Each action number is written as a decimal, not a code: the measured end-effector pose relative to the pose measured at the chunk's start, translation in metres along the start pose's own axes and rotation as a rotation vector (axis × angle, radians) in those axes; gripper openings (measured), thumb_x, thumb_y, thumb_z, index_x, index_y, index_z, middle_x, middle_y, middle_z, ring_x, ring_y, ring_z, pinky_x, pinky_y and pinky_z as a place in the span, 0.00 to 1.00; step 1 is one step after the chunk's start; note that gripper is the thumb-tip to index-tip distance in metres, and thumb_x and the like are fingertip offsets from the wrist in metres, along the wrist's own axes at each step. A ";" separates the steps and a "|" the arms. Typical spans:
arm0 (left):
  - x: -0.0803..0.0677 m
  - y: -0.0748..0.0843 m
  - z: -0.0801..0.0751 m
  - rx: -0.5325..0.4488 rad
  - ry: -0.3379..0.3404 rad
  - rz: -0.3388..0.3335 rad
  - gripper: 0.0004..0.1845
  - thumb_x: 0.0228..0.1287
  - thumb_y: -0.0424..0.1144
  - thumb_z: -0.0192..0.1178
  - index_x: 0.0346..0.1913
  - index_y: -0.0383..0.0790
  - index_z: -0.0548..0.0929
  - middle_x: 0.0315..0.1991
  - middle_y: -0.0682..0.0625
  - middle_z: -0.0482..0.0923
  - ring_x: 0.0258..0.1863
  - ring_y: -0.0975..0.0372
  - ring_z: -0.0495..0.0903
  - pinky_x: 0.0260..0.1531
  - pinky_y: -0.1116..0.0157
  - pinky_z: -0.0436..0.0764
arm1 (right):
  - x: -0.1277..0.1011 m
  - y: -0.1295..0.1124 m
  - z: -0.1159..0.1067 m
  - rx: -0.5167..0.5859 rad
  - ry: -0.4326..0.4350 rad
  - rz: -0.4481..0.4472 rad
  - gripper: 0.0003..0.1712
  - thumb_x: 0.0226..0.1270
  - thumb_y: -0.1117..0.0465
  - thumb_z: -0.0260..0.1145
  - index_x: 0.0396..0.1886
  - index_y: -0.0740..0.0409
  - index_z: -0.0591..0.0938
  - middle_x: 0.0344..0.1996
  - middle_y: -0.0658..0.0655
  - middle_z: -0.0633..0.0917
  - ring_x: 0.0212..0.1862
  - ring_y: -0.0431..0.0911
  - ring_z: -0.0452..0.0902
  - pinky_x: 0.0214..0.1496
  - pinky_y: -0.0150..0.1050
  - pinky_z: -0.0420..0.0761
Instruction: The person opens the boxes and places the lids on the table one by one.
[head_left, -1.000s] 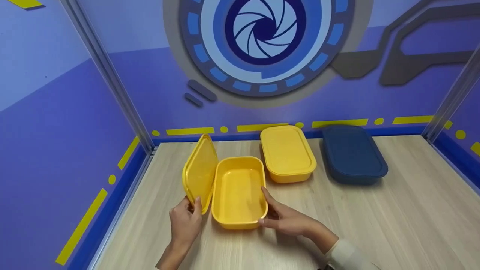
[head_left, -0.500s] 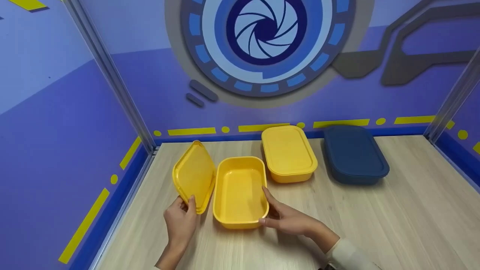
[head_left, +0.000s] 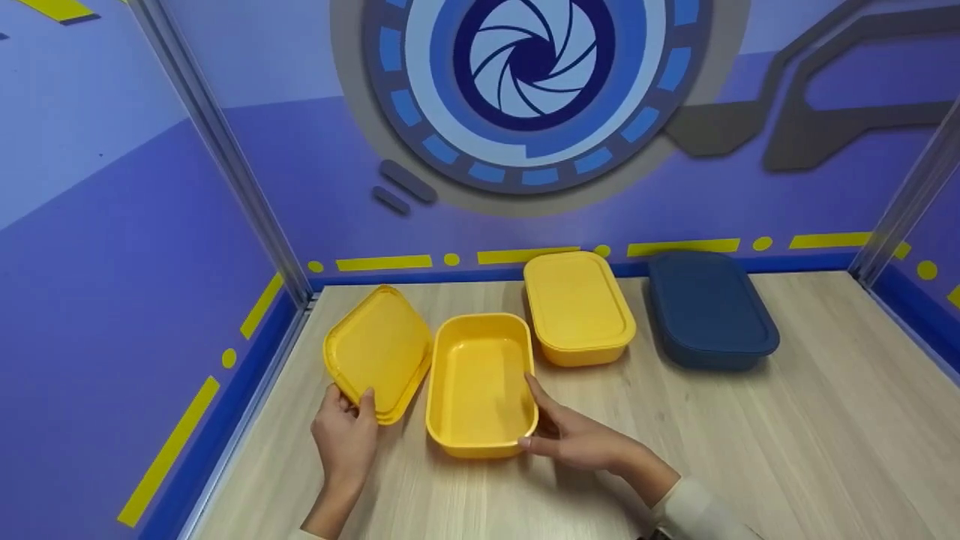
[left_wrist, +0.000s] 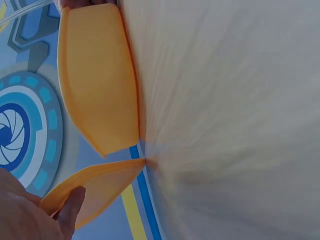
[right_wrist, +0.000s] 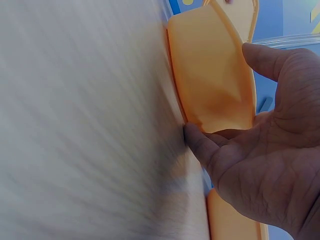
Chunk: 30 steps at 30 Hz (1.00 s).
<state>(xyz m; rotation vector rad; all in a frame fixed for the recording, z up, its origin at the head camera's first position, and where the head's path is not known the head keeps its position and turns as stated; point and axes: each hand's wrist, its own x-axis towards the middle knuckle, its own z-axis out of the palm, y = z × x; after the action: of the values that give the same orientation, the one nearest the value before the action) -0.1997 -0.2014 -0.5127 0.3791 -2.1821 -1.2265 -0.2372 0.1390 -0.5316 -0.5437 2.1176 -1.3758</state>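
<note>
An uncovered yellow lunch box (head_left: 480, 397) sits on the table, its inside bare. My right hand (head_left: 585, 442) grips its near right corner, one digit at the front rim and another along the right wall; the right wrist view shows thumb and fingers spread about the lunch box (right_wrist: 215, 70). To its left, my left hand (head_left: 345, 435) pinches the near edge of a yellow lid (head_left: 379, 352) between thumb and fingers. The lid leans to the left, its lower right edge down beside the box. In the left wrist view the lid (left_wrist: 100, 192) slants toward the table.
Behind and to the right stands a second yellow lunch box (head_left: 577, 300) with its lid on. Right of that is a lidded dark blue lunch box (head_left: 709, 307). A patterned back wall (head_left: 300, 187) and side panels enclose the wooden table (head_left: 750, 450).
My left hand has moved left and tipped the lid from nearly upright to a flatter leftward slant. The right hand and the open box have stayed in place.
</note>
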 end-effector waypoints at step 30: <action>0.026 -0.022 -0.025 -0.191 -0.129 -0.449 0.22 0.81 0.34 0.57 0.69 0.25 0.73 0.51 0.31 0.87 0.28 0.64 0.86 0.30 0.66 0.89 | 0.000 -0.001 0.001 -0.002 0.005 -0.012 0.60 0.77 0.42 0.68 0.89 0.39 0.35 0.90 0.56 0.39 0.90 0.55 0.40 0.89 0.62 0.44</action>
<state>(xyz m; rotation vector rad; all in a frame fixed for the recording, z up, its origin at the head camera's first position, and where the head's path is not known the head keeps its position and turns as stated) -0.2050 -0.2433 -0.5120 0.7558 -2.1267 -1.7278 -0.2369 0.1383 -0.5312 -0.5548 2.1231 -1.3825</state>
